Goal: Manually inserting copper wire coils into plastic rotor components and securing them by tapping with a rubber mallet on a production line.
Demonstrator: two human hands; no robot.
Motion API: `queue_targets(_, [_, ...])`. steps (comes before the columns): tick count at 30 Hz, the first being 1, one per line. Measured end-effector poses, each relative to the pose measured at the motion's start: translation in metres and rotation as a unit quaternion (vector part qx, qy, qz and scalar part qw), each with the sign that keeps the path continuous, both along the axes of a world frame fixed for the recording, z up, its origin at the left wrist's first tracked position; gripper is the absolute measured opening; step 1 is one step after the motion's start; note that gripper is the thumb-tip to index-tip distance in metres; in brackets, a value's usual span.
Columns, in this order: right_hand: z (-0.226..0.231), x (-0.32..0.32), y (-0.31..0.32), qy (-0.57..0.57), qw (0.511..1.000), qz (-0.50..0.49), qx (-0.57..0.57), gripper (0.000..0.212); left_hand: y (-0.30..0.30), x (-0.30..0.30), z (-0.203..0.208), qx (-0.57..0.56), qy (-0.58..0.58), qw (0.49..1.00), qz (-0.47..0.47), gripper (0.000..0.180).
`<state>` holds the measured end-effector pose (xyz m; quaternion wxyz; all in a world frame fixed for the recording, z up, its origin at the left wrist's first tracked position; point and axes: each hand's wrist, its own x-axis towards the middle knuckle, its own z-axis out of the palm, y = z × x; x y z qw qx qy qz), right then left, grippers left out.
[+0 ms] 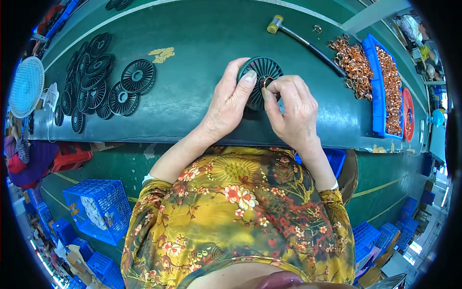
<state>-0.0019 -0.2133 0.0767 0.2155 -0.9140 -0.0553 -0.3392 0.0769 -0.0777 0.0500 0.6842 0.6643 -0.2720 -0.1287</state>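
Above the near edge of the green table, my left hand (230,98) grips a round dark-green slotted disc (262,65) by its left rim, thumb on its face. My right hand (296,108) pinches a small copper-coloured ring (266,83) between thumb and fingers at the disc's centre. Whether the ring is seated in the hub or only against it, I cannot tell. A heap of loose copper rings (353,65) lies on the table to the right. At the left lies a pile of similar slotted discs (138,76), some overlapping.
A mallet (308,44) with a yellow head lies beyond my right hand. A blue tray (380,103) full of copper rings stands at the right, beside a red round dish (408,113). A blue crate (98,209) sits on the floor at the left. Worn yellowish patches mark the tabletop.
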Motion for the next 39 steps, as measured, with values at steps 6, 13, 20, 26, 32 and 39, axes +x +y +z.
queue_targets(6, [-0.005,-0.007,-0.002,-0.027,0.997,0.0,0.078,0.017,0.002,0.002,-0.002,-0.067,0.182,0.978,-0.082,0.038])
queue_targets(13, [-0.013,-0.003,-0.001,-0.065,0.997,0.009,0.032,0.016,0.001,-0.007,0.001,-0.03,0.096,0.993,-0.059,0.037])
queue_targets(20, [-0.02,-0.001,0.008,-0.004,0.999,-0.048,0.012,0.012,0.0,-0.01,-0.003,0.034,-0.036,0.999,-0.005,0.036])
queue_targets(26, [-0.028,0.001,0.007,0.006,0.999,-0.03,0.018,0.012,0.001,-0.009,-0.011,0.038,-0.038,0.999,-0.006,0.028])
queue_targets(32, [-0.034,0.001,0.008,0.024,0.998,-0.021,0.047,0.012,0.0,-0.017,-0.018,0.082,-0.129,0.988,0.035,0.029])
queue_targets(39, [-0.036,0.002,0.013,0.022,0.997,-0.042,0.064,0.011,-0.001,-0.011,-0.027,0.03,-0.008,0.999,0.024,0.025])
